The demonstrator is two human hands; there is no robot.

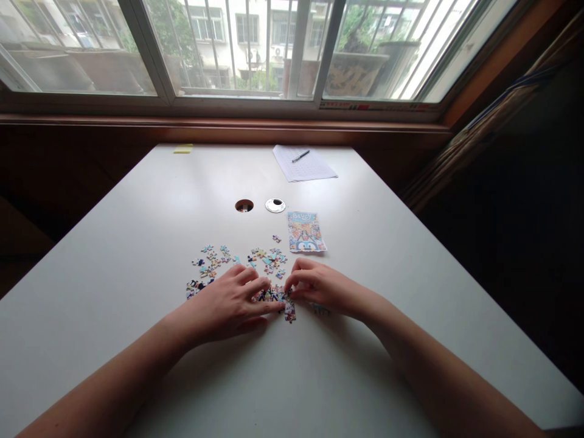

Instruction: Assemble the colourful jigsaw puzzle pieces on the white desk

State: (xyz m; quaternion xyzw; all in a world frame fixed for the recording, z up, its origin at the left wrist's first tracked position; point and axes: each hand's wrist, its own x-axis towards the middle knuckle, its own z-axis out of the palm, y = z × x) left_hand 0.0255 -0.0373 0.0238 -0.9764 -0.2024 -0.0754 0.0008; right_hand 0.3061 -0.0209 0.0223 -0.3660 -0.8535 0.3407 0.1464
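Observation:
Joined jigsaw pieces (271, 294) lie on the white table between my hands, partly covered by my fingers. My left hand (235, 298) rests over them with its fingers spread, one fingertip touching the joined part near its right end. At that right end, my right hand (314, 283) has its thumb and fingers closed in a pinch on a puzzle piece, mostly hidden by the fingertips. A short strip of pieces (290, 313) extends toward me below the pinch. Loose puzzle pieces (212, 261) are scattered beyond my left hand, with more loose pieces (274, 258) ahead of the joined part.
A picture sheet (306, 232) with colourful cartoon figures lies beyond my right hand. Farther back are a round cable hole (244, 206), its metal cover (275, 205), and papers (303, 167) with a pen (300, 156). A yellow slip (183, 149) lies near the far edge, below the window.

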